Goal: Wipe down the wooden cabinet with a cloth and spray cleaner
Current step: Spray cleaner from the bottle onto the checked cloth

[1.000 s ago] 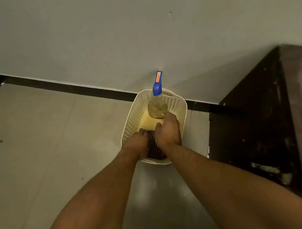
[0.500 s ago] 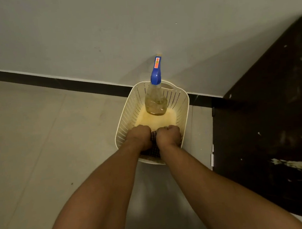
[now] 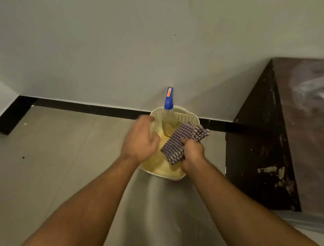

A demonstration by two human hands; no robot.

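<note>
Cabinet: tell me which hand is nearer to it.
Right. The right hand, gripping the cloth, is over the side of the basket nearest the cabinet, not touching it. The left hand is over the basket's opposite side, farther away.

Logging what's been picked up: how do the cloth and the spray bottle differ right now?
The checked cloth is held by the right hand, its fringe past the basket rim. The spray bottle stands upright inside the basket, no hand on it. The checked cloth is folded purple-checked fabric, while the spray bottle is clear with a blue head. Both are at the basket.
</note>
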